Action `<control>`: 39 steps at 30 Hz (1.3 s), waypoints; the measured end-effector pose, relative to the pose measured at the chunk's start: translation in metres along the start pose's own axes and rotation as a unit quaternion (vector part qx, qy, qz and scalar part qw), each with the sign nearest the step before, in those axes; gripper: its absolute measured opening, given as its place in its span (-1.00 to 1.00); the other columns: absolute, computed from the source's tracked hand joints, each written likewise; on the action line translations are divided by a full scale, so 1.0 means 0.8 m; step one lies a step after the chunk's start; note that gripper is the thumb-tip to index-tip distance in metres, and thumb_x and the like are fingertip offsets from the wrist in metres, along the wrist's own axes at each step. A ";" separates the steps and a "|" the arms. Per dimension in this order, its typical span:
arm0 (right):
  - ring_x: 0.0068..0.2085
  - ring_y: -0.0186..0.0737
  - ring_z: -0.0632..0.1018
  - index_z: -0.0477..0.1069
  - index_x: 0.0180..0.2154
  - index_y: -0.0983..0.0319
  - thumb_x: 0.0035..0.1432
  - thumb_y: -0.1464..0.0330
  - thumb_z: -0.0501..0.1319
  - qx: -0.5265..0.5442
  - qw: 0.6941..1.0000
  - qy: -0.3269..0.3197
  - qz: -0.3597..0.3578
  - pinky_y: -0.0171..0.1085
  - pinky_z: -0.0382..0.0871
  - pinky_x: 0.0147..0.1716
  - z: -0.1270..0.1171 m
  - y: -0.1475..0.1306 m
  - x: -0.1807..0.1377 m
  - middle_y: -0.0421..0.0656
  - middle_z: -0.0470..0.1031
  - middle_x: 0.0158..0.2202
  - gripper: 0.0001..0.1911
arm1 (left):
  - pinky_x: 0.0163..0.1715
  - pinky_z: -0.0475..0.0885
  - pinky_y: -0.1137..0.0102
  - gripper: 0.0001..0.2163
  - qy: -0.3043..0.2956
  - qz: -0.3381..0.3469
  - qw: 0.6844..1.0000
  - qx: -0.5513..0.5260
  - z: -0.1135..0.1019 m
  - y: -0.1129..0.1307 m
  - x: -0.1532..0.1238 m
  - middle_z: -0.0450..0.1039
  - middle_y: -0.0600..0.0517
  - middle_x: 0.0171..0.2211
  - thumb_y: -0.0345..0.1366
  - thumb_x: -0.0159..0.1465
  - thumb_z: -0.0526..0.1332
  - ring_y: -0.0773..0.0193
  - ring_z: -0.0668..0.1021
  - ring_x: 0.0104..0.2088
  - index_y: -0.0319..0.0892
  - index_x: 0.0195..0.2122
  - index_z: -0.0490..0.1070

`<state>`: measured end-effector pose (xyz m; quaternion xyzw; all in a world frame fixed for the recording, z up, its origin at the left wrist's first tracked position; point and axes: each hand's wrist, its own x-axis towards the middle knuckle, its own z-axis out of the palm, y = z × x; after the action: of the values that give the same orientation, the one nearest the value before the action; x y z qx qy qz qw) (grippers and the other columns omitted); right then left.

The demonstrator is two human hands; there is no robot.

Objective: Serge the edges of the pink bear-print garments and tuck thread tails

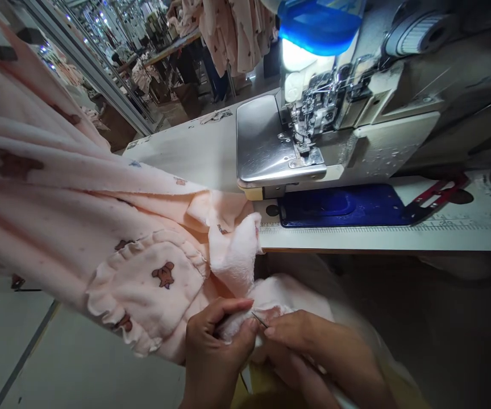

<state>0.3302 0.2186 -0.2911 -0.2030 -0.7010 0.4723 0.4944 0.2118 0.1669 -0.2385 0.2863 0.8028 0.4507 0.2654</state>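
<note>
A pale pink fleece garment point(58, 216) with brown bear prints spreads from the upper left down to my hands. A ruffled pocket point(160, 289) shows on it. My left hand point(222, 341) pinches the white inner side of the cloth point(232, 326) between thumb and fingers. From the fingers of my right hand point(313, 341) a thin, dark, pointed metal tool point(259, 320) sticks out, its tip against the cloth by my left thumb. The rest of that tool is hidden in my right hand, so I cannot tell its kind.
A sewing machine point(313, 113) with a lit lamp and a metal plate point(260, 142) stands on the white table point(177, 145). At the table's front edge lie a blue phone-like case point(339, 205) and a printed ruler strip point(454, 224). More pink garments point(237, 34) hang behind.
</note>
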 end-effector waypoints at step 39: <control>-0.26 -0.28 0.60 0.48 -0.15 0.08 0.30 0.36 0.14 0.072 0.993 -0.036 0.083 -0.44 0.51 -0.15 -0.006 0.004 -0.002 -0.26 0.58 -0.24 -0.84 | -0.40 0.42 0.54 -0.87 0.006 -0.084 0.995 -0.050 0.000 0.007 -0.002 0.56 0.09 -0.49 -0.25 -0.08 0.33 0.33 0.54 -0.44 -0.16 -0.50 0.55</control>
<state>0.3350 0.2210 -0.2944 -0.2068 -0.6633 0.5678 0.4414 0.2143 0.1685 -0.2331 0.2015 0.8022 0.4681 0.3110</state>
